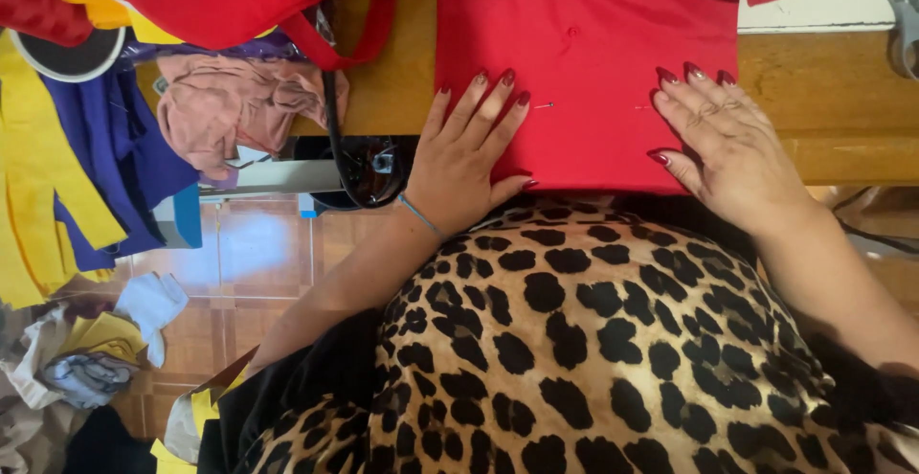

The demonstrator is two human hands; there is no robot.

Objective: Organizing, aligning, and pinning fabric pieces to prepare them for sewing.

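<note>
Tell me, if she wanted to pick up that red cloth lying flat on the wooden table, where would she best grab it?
Probably at the near edge of the red cloth, the one hanging just over the table toward her body. It lies flat elsewhere, so only that free edge lets fingers slide beneath. Pinching between the left hand and right hand seems best, clear of the pins stuck near the fingertips.

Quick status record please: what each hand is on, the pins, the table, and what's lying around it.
left hand: flat on red fabric, fingers spread
right hand: flat on the same fabric's right part
pins: one by the left fingertips, another near the right
surface: wooden table
table's right edge: scissors, partly out of frame
left side: pink cloth, yellow and blue fabric
floor: scraps on tiles
</note>
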